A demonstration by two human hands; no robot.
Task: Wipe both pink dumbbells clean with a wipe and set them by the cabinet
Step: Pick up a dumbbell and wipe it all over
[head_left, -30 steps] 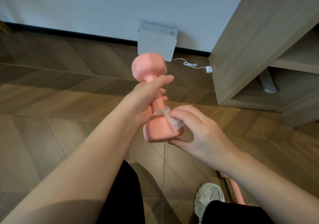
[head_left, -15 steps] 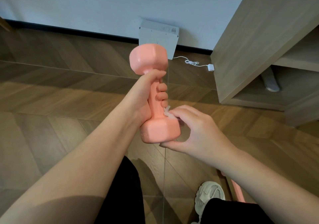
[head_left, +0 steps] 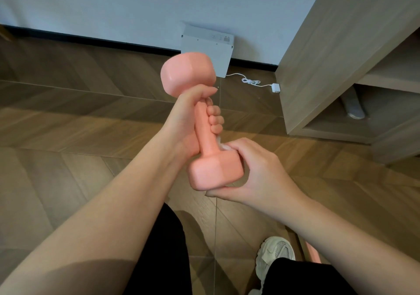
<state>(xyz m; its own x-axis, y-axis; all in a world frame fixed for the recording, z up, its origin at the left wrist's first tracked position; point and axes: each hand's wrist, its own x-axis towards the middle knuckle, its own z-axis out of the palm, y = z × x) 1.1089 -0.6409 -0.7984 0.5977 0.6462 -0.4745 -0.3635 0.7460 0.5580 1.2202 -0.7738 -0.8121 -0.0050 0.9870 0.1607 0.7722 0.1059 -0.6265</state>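
Observation:
My left hand [head_left: 193, 122] grips the handle of a pink dumbbell [head_left: 204, 135], held nearly upright above the floor. One head [head_left: 187, 72] points up and away, the other [head_left: 216, 171] points down toward me. My right hand [head_left: 256, 172] cups the right side of the lower head and presses a white wipe [head_left: 223, 146] against it; most of the wipe is hidden under my fingers. A pink object [head_left: 314, 252] shows beside my right forearm near the shoe; too little is visible to tell what it is. The wooden cabinet [head_left: 329, 51] stands at the right.
A grey box [head_left: 209, 49] leans on the wall, with a white cable and plug [head_left: 276, 88] trailing toward the cabinet. A grey object [head_left: 353, 107] lies in the cabinet's lower shelf. My black trouser legs and white shoe [head_left: 273, 256] are below. The floor is wood parquet.
The dumbbell has swung more upright and its handle is now bare below my left fingers. My right hand slid with the wipe from the handle's base around the side of the lower head.

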